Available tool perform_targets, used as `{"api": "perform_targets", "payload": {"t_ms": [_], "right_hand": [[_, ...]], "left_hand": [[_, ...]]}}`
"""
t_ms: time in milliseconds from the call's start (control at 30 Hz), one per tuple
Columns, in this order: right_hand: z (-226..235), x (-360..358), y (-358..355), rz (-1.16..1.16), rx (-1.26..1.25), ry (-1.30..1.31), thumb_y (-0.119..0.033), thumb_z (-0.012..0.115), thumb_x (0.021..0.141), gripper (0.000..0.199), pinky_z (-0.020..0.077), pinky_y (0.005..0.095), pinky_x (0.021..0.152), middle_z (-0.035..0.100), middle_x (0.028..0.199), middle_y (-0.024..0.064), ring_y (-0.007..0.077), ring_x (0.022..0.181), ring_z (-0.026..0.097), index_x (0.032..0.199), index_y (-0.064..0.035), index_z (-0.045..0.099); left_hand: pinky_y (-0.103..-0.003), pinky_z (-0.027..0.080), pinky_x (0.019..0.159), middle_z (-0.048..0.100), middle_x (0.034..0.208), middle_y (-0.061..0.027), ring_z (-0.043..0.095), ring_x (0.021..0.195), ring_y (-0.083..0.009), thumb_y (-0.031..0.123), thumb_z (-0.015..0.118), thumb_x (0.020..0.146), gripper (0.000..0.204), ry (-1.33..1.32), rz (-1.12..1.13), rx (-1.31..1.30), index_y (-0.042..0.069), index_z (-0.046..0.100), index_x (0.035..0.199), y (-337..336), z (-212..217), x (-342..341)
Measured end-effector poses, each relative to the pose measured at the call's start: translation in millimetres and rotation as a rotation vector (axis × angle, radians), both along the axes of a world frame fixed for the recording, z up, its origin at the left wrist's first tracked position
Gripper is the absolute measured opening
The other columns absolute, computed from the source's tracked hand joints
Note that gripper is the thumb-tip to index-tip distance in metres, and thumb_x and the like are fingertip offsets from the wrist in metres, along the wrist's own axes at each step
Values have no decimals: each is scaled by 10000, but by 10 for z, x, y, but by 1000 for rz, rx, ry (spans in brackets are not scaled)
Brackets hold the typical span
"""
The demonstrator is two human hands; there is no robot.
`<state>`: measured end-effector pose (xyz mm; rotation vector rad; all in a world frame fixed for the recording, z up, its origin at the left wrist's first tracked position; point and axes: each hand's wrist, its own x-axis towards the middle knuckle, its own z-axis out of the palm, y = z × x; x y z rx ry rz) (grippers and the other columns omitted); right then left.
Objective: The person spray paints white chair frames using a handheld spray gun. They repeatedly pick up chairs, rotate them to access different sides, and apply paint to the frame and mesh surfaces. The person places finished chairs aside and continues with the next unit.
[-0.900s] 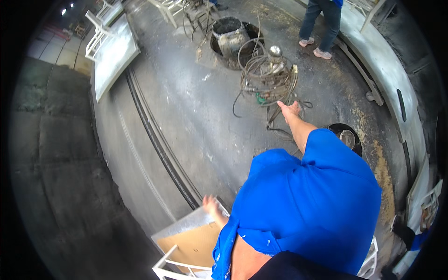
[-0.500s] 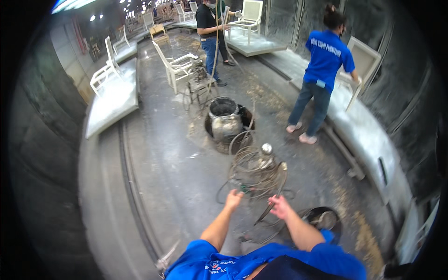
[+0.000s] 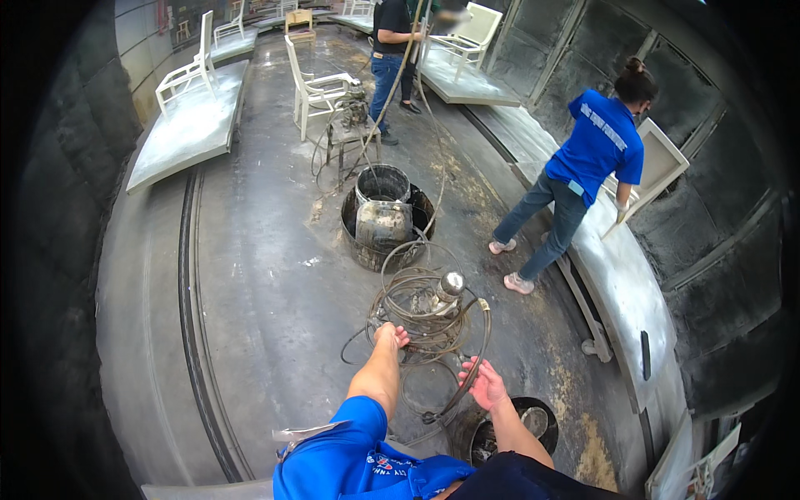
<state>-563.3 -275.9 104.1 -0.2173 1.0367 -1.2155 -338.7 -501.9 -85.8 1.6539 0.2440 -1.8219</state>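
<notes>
A dirty coiled hose lies on the grey floor with a metal spray canister on top. My left hand reaches down to the coil's near left edge with its fingers curled against the loops; whether it grips them is unclear. My right hand hovers with fingers spread, just beside a hose loop that runs down toward my feet. Blue sleeves cover my upper arms.
Metal buckets stand in a dark tub beyond the coil. A black round pot sits by my right forearm. A person in blue works at the long right bench. Another person stands near white chairs. A rail groove runs at left.
The view has lifted from my own body to the floor ahead. Both arms now stretch forward, and the hands have come down onto the near edge of the coiled hose.
</notes>
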Motion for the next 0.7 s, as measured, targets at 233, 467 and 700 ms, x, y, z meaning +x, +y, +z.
{"api": "perform_targets", "payload": {"t_ms": [233,467,700], "right_hand": [[35,40,-77,45,-136,-100,-256,616,1012,370,591,506,899,706,1184,128,313,1013,721,1343,-102,559],[174,-116,-88,73,-131,-93,-264,613,991,420,584,529,901,710,1161,134,316,985,720,1366,-82,560],[344,-75,-146,41,-187,-146,-334,634,954,462,579,512,829,711,1112,112,294,929,708,1340,-82,594]], "left_hand": [[-708,541,933,560,1403,-281,610,1187,-507,390,649,1035,660,-6,17,12,26,413,1532,-133,2,113],[-421,483,447,683,788,-148,645,582,-253,14,581,935,137,-318,227,80,-41,703,964,-351,-303,-119],[-535,503,506,688,894,-204,626,582,-264,164,581,949,298,-295,2,-41,-76,678,1098,-481,-15,-420]]}}
